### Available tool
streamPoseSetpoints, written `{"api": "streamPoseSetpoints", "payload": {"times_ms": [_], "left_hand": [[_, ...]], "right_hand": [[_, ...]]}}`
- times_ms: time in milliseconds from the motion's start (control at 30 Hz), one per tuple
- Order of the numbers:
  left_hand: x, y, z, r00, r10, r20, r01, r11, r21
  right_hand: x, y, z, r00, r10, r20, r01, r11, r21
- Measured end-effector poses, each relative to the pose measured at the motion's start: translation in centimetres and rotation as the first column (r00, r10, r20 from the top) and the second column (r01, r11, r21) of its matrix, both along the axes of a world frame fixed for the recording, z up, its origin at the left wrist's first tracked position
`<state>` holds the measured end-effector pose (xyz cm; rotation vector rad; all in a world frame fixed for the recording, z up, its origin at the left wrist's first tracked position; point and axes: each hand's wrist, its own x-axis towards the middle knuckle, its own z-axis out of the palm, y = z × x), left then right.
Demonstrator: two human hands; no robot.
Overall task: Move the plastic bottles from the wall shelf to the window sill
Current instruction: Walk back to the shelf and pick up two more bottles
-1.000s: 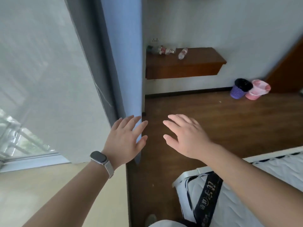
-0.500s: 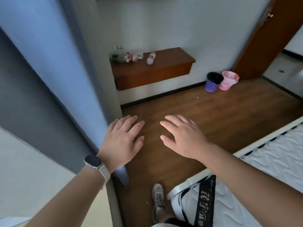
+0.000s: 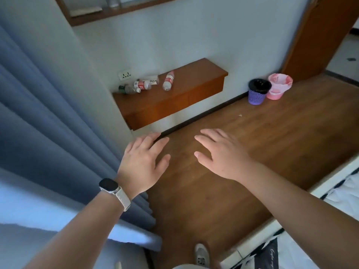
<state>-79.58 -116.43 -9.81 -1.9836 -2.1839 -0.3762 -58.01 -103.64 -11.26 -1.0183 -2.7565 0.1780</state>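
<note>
**Wood floor between empty hands and shelf: the approach step**

The floor (image 3: 252,133) lies under two forearms held forward. The left hand (image 3: 143,162) and right hand (image 3: 221,154) hover side by side, fingers (image 3: 161,143) straight and spread, holding nothing. A blue curtain (image 3: 48,117) hangs at 9 o'clock and a bed (image 3: 342,193) edge sits at 4 o'clock. Farther off, at 12 o'clock, the wall shelf (image 3: 194,84) carries the plastic bottles (image 3: 142,86), all lying on their sides. They form a cluster at the shelf's 9 o'clock end, with a lone bottle (image 3: 168,80) near it. Judged step: walking up, no bottle yet taken. The next move calls for reaching the shelf and curling fingers round a bottle. The window sill is out of view.
</note>
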Motion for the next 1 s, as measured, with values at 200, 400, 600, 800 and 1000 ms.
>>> {"api": "streamPoseSetpoints", "payload": {"times_ms": [200, 400, 600, 800, 1000], "left_hand": [[-0.3, 5.2, -0.4, 1.0, -0.014, -0.009, 0.013, 0.997, -0.081], [-0.1, 10.9, -0.8, 0.996, -0.093, -0.003, 0.092, 0.992, -0.092], [-2.9, 15.4, -1.9, 0.993, -0.102, 0.052, 0.109, 0.981, -0.158], [-7.6, 20.7, -3.5, 0.984, -0.14, 0.107, 0.155, 0.976, -0.155], [-14.8, 26.3, -4.0, 0.97, -0.167, 0.178, 0.191, 0.974, -0.123]], "right_hand": [[-0.3, 4.0, 0.6, 0.999, -0.019, -0.026, 0.018, 1.0, -0.019], [0.6, 8.1, 0.1, 0.992, -0.125, 0.024, 0.127, 0.991, -0.052], [-1.8, 11.5, -0.9, 0.984, -0.162, 0.08, 0.171, 0.978, -0.121], [-5.8, 15.5, -0.3, 0.976, -0.187, 0.111, 0.204, 0.966, -0.159], [-12.7, 20.4, 0.6, 0.965, -0.196, 0.175, 0.219, 0.968, -0.125]]}}
